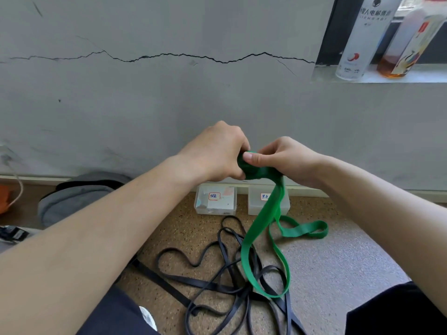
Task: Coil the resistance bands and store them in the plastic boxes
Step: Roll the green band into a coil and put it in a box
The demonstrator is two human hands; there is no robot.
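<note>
Nearest, at 6 o'clock, the black bands are lying in a loose tangle on the floor, and the free tail of the green band is trailing down across them. Judged risk: as winding takes up slack, the tail may be snagging black loops and dragging them along; if the pinch slackens, the springy rubber may be throwing the coil open. Both forearms are reaching forward, converging at centre. The left hand is curling round the small green coil from 9 o'clock; the right hand, from 3 o'clock, is pinching it, thumb pressing on top. Beyond, at 12 o'clock against the wall, the left box and right box are sitting side by side, each labelled.
</note>
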